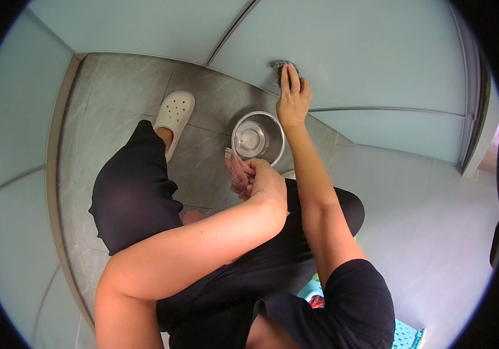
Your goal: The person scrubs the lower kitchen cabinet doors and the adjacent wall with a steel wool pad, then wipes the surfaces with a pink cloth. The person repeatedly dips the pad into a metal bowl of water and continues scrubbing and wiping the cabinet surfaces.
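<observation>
My right hand [294, 100] reaches up to a glossy pale-green panel [371, 61]. Its fingers press a dark scouring pad [281, 72] flat on the surface, low on the panel; most of the pad is hidden beneath them. My left hand [264, 179] is bent inward over the floor, gripping a bunched pink cloth [237, 172]. Beside that cloth, and just left of my right wrist, a round stainless-steel bowl [277, 139] stands on the floor. A little liquid appears to lie at its bottom.
Grey tiles [127, 83] cover the floor. My foot in a cream clog [177, 107] is planted left of the bowl. More pale-green panels [9, 126] line the left side. Behind my right arm lies a light-blue perforated plastic item [406, 335], partly hidden.
</observation>
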Tool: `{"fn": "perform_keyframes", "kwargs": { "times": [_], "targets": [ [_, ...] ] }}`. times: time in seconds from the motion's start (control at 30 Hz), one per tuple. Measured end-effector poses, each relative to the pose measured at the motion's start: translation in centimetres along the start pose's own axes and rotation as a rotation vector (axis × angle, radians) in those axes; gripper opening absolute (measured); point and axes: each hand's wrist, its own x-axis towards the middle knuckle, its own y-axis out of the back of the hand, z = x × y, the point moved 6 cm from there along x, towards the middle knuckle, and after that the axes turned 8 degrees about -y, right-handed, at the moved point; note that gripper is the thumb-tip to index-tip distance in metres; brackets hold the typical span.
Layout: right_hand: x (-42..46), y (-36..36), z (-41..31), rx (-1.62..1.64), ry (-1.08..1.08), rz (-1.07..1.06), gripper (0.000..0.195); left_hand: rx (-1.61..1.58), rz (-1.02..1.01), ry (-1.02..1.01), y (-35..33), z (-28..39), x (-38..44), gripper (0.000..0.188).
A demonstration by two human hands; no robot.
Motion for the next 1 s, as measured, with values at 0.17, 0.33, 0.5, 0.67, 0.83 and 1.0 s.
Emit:
{"fn": "perform_keyframes", "kwargs": {
  "times": [0.17, 0.33, 0.5, 0.67, 0.83, 1.0],
  "targets": [
    [-1.7, -1.6, -0.2, -0.019, 0.061, -0.095, 0.06, 0.075, 0.031, 0.008, 0.0, -0.1, 0.5, 0.01],
    [-1.8, -1.4, 0.6, -0.065, 0.095, -0.102, 0.057, 0.07, 0.037, 0.016, -0.8, 0.4, 2.1, 0.01],
    [0.0, -1.1, -2.3, -0.017, 0.091, -0.074, 0.055, 0.061, 0.008, 0.004, -0.4, 0.0, 1.2, 0.017],
    [-0.7, -5.2, -5.2, -0.12, 0.389, -0.177, 0.057, 0.029, 0.007, -0.021, -0.4, -0.1, 1.1, 0.02],
    [-0.6, -3.9, -5.0, -0.1, 0.234, -0.118, 0.057, 0.073, 0.007, 0.015, -0.4, -0.6, 0.9, 0.018],
    [-1.6, -4.7, -3.7, -0.15, 0.293, -0.124, 0.057, 0.002, -0.002, -0.01, -0.5, -0.3, 1.0, 0.017]
  ]
}}
